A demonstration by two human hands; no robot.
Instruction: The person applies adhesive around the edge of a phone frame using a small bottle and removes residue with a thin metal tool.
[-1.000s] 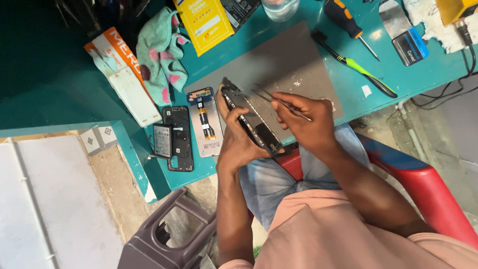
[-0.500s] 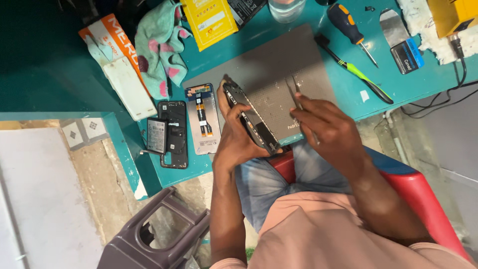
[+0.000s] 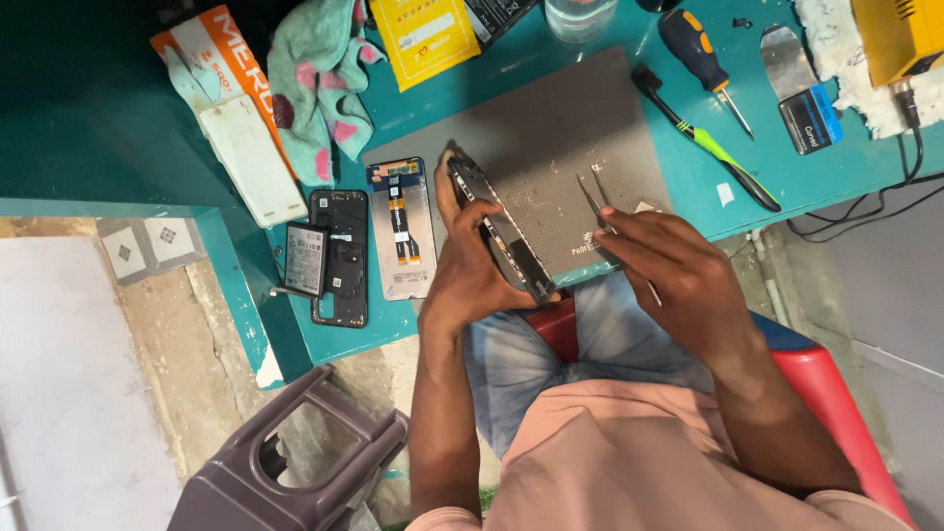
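The upper middle of the grey mat (image 3: 551, 147) lies bare. To the mat's left a screen panel (image 3: 401, 228), a phone back (image 3: 339, 256) and a cloth (image 3: 320, 84) crowd the surface; to its right lie a green-handled tool (image 3: 710, 141) and a screwdriver (image 3: 700, 54), with a narrow bare strip between.

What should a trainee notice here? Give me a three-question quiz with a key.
1. True or false: the left hand holds the opened phone tilted on edge.
2. Which tool does the right hand hold? A) tweezers B) screwdriver C) brush
3. Fill in: the phone is held over the grey ____.

Key
1. True.
2. A, the tweezers; the screwdriver lies on the teal table.
3. Mat, the work mat.
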